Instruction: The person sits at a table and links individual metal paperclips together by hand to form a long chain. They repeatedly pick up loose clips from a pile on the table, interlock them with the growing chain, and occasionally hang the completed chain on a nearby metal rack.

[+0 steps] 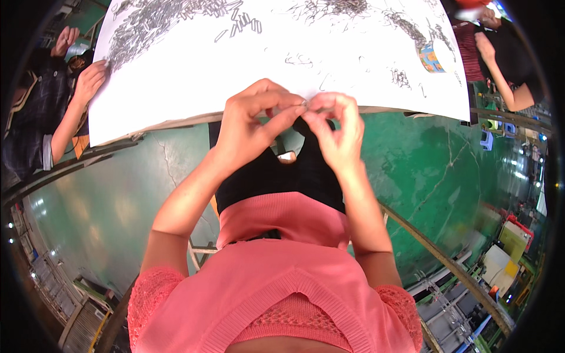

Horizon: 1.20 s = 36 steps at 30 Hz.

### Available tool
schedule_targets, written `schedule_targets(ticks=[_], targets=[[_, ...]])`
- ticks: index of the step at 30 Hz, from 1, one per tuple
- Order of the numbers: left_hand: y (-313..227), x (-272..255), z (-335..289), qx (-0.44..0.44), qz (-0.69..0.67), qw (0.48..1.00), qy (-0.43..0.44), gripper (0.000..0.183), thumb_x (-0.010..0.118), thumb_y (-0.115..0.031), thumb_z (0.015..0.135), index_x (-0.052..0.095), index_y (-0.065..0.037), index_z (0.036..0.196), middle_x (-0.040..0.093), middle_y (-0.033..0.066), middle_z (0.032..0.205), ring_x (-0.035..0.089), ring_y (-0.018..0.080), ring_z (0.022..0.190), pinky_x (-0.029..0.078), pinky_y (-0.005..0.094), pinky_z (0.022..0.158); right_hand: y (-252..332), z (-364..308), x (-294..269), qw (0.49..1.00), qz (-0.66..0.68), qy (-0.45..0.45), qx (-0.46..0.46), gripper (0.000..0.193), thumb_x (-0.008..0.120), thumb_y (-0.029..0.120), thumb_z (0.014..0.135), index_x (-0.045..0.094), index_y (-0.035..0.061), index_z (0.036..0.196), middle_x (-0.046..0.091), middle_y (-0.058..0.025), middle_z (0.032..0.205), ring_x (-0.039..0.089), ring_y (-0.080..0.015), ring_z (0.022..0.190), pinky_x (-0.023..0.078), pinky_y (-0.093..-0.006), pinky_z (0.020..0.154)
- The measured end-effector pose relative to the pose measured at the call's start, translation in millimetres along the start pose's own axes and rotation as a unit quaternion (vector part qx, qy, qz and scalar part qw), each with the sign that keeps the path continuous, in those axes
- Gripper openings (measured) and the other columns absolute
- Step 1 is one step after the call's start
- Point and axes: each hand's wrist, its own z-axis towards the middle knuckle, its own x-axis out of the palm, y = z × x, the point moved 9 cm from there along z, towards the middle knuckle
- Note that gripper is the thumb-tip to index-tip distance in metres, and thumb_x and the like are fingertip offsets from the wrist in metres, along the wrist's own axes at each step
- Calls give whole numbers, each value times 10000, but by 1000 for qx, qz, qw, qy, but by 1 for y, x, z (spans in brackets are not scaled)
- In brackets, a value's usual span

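Observation:
Both my hands meet just over the near edge of the white-topped table [194, 82]. My left hand [250, 117] pinches with thumb and index finger, and my right hand [338, 126] pinches against it from the other side. Between the fingertips shows a tiny shiny metal piece [304, 102], mostly hidden by the fingers. Beyond the hands lie a few thin bent wire pieces [299, 59]. A large heap of long grey metal loops [159, 26] covers the far left of the tabletop, while dark small wire pieces [347, 6] are heaped at the far middle.
A round blue-and-orange patterned container or roll [431, 57] stands on the right, near a small wire cluster [400, 77]. One co-worker's hand [91, 79] rests at the left table edge; another's forearm [500, 73] is at the right. Green floor [412, 159] lies below.

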Motion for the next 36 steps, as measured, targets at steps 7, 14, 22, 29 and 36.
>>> schedule_targets(ticks=[7,14,22,29,36], targets=[[-5,2,-2,40,21,999,-30,121,700,-52,774,715,-54,894,639,44,812,571,110,694,436,234,569,-116,139,-76,980,-167,11,110,181,608,219,864,628,56,941,660,-67,888,613,-166,783,476,-296,696],[-10,8,-3,48,17,999,8,96,673,1,786,688,-15,880,643,67,832,570,124,734,457,236,653,-179,173,-79,857,-456,145,188,143,592,174,816,655,108,927,650,-84,992,605,-259,960,459,-359,849],[11,20,-14,75,0,997,-2,136,713,-24,746,703,-46,880,600,52,803,565,151,743,467,260,640,-161,121,-151,856,-502,62,109,151,558,170,844,600,59,937,625,-121,971,604,-312,871,479,-401,755],[26,26,-22,37,-8,999,8,95,691,-32,765,697,-42,859,625,47,827,565,165,781,460,279,690,-138,132,-115,926,-372,45,40,144,656,179,800,629,86,907,635,-97,894,627,-266,815,490,-369,716],[17,26,-28,69,3,998,-8,173,706,-11,736,700,-66,900,645,58,859,598,181,804,491,284,662,-128,182,46,882,-429,183,74,123,625,178,823,648,69,875,625,-70,880,610,-240,834,477,-348,744]])
